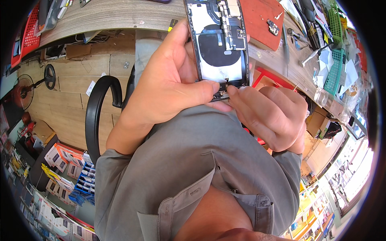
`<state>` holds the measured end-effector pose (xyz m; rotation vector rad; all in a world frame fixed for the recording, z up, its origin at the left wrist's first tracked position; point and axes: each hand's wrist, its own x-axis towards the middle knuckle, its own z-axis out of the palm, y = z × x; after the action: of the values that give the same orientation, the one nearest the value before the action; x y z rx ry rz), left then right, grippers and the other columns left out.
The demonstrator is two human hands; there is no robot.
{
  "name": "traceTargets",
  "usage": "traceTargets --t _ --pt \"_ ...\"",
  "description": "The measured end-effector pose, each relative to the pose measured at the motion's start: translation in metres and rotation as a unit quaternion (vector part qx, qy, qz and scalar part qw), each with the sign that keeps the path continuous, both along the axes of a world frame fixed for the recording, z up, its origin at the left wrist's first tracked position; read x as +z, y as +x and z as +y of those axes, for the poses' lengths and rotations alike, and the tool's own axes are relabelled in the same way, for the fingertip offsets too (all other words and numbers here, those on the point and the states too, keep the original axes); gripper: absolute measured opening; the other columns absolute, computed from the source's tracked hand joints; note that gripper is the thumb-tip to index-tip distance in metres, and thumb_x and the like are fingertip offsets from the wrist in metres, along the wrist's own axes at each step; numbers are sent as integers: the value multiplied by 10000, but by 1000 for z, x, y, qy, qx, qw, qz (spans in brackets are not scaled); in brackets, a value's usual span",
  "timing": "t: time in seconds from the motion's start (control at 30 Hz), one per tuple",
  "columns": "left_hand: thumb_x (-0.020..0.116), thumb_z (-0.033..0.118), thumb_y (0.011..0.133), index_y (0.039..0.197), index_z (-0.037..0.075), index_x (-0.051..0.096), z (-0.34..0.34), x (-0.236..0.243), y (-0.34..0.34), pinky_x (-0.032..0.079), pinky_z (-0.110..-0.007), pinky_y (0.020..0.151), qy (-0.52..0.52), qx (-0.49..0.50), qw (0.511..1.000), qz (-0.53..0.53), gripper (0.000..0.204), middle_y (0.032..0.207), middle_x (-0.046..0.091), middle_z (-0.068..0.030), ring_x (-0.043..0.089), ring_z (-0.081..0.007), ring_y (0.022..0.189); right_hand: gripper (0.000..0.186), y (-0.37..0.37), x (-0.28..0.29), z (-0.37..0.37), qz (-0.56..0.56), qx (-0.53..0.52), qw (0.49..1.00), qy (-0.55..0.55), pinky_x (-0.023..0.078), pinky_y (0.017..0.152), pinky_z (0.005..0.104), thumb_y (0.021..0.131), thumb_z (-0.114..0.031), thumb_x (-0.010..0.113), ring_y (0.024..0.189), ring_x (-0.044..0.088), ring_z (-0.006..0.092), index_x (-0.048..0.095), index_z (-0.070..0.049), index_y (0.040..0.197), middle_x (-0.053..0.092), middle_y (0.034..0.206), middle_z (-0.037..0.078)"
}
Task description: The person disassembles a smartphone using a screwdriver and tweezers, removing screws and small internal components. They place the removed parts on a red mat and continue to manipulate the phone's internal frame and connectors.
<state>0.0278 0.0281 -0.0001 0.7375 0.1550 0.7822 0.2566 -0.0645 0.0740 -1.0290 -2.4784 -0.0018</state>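
An opened smartphone point(219, 42) with its back off shows a black round coil, white shielding and small circuit parts. My left hand point(169, 80) grips it along its left side and lower edge, thumb pressed across the bottom. My right hand point(271, 112) is closed at the phone's lower right corner, fingertips pinching something small there; a thin tool tip may be hidden in the fingers. Both hands hold the phone up close over my grey shirt, in front of the wooden workbench point(120, 14).
A red work mat point(259, 20) with a small metal part lies on the bench. Screwdrivers, tweezers and green trays point(333, 68) crowd the right end. A red basket point(30, 30) sits far left. A black chair armrest point(96, 108) curves beside me; boxed goods fill shelves below.
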Motion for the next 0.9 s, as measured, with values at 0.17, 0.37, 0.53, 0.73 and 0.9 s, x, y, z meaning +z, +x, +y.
traceTargets --t 0.17,0.37,0.53,0.73,0.9 --pt "616 -204 919 1662 26 296 -5 21 0 680 -417 1018 -84 -18 994 60 841 1563 577 -125 636 -271 1427 440 1 -4 -10 22 -19 999 -46 395 444 304 683 -5 896 626 635 139 845 32 1119 703 1194 95" --pt "574 -198 899 1725 14 208 -5 47 -4 689 -425 1010 -90 -2 988 125 927 1640 501 -195 615 -337 1447 444 3 -9 -3 1 9 999 30 401 469 298 682 -6 893 627 628 149 853 22 1124 680 1188 80" --pt "524 -173 864 1726 -14 174 -12 50 1 606 -530 1144 -5 62 989 136 944 1677 457 -376 637 -485 1436 453 8 -11 -16 -18 -29 997 69 395 491 302 661 -18 908 660 611 165 875 -26 1113 632 1192 69" --pt "554 -158 893 1730 4 142 -15 45 1 572 -519 1165 33 78 989 124 946 1676 439 -346 613 -455 1452 467 9 -16 -19 -2 -30 995 94 411 520 318 632 -22 916 721 624 182 884 -42 1097 624 1195 60" --pt "618 -180 885 1743 11 128 -18 45 -4 664 -323 926 38 68 989 125 1007 1621 468 -146 592 -237 1454 440 4 -8 -11 4 -34 995 92 381 502 312 648 -63 923 698 581 168 870 -47 1085 640 1156 50"
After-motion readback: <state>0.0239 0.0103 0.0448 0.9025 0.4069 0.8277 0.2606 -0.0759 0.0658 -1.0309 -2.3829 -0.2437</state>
